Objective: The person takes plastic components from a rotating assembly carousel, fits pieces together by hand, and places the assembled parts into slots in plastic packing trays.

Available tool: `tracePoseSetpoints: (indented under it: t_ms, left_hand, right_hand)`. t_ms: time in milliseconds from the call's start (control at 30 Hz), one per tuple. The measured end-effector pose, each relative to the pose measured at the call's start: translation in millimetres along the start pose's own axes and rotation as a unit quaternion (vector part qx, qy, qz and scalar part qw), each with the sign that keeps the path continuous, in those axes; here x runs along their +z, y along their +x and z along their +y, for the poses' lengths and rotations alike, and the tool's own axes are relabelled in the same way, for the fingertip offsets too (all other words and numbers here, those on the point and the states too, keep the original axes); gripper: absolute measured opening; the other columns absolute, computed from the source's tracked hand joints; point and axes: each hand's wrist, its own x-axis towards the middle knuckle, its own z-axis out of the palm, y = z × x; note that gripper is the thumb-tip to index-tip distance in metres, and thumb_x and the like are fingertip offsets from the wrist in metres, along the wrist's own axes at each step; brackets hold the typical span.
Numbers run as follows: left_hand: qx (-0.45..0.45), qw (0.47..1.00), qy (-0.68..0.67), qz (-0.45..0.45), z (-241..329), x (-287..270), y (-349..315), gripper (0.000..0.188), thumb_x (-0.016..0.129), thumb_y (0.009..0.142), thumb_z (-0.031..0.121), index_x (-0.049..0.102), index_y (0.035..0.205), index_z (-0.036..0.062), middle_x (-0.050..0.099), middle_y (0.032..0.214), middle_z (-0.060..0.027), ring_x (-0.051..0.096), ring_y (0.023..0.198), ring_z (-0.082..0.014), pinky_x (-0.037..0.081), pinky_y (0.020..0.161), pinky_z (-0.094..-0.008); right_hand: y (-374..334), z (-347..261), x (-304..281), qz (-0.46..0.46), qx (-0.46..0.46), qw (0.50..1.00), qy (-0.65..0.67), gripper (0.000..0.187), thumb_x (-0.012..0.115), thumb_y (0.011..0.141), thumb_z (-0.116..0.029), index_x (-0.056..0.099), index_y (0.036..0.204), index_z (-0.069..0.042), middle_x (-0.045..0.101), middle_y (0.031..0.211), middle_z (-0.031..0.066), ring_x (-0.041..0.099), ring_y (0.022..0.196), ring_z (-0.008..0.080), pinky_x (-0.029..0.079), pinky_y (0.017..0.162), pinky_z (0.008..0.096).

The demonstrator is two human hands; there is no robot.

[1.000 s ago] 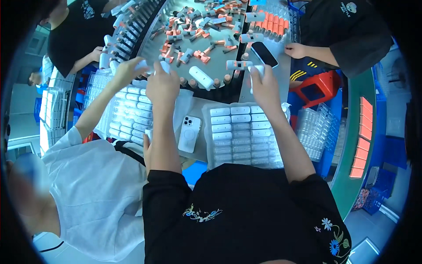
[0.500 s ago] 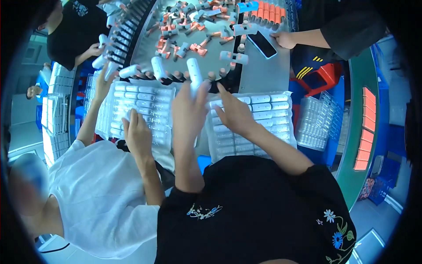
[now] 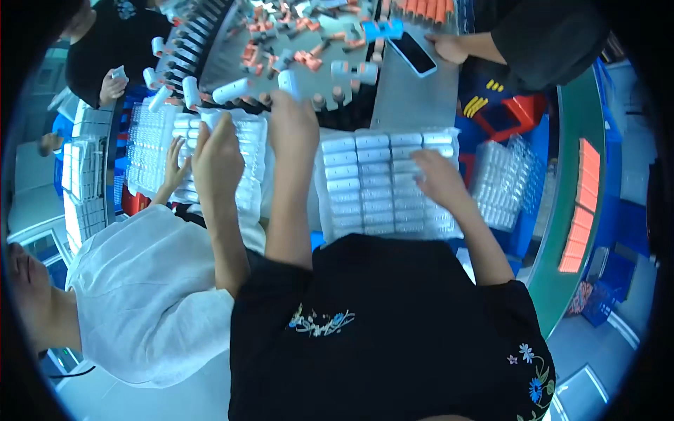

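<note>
My left hand reaches forward to the conveyor, its bent fingertips on the lower end of a white capsule-shaped casing. The hand itself hides part of that grip. Over the right part of a clear plastic tray hovers my right hand, fingers apart, with no piece visible in it. Rows of similar white casings fill the tray's pockets. More white casings stand along the conveyor's edge.
A person in white works at my left, one hand over another tray. A phone lies near an opposite person's hand. Orange and grey parts are heaped inside the conveyor loop. Stacked clear trays stand right.
My right hand has moved rightward across the tray, exposing its left rows. My left hand has stretched farther forward with the casing at its fingertips. Casings on the conveyor have shifted left.
</note>
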Motion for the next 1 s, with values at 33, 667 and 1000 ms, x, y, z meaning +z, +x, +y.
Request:
tracePoseSetpoints:
  t_ms: [33, 667, 1000]
  left_hand:
    - [-0.05, 0.998, 0.008, -0.047, 0.2, -3.6, -16.7, 0.042, 0.064, 0.1, 0.033, 0.058, 0.113, -0.0063, 0.071, 0.095, -0.0293, 0.068, 0.09, -0.0521, 0.054, 0.078, -0.0591]
    - [0.306, 0.933, 0.135, -0.131, -78.3, 77.6, -114.6, 0.038, 0.07, 0.076, 0.006, 0.064, 0.114, 0.0045, 0.057, 0.116, -0.0133, 0.055, 0.112, -0.031, 0.044, 0.088, -0.0436]
    - [0.242, 0.924, -0.135, -0.264, -73.5, 20.8, -82.7, 0.065, 0.081, 0.07, 0.019, 0.049, 0.123, -0.0013, 0.062, 0.113, -0.0252, 0.063, 0.105, -0.0463, 0.053, 0.091, -0.0488]
  right_hand:
    - [4.0, -2.4, 9.5, -0.055, 0.023, 0.998, -0.025, 0.046, 0.071, 0.086, -0.005, 0.061, 0.13, 0.0, 0.062, 0.128, 0.0196, 0.063, 0.114, 0.0383, 0.054, 0.096, 0.0447]
    - [16.7, -20.0, 7.3, -0.059, -0.091, 0.991, -0.08, 0.062, 0.083, 0.072, -0.024, 0.055, 0.122, -0.002, 0.059, 0.122, 0.0196, 0.06, 0.116, 0.0394, 0.049, 0.101, 0.0456]
    - [110.7, -11.0, -132.4, 0.131, -0.247, 0.949, -0.142, 0.068, 0.078, 0.075, -0.003, 0.057, 0.139, -0.014, 0.063, 0.134, 0.0118, 0.06, 0.128, 0.034, 0.048, 0.108, 0.0451]
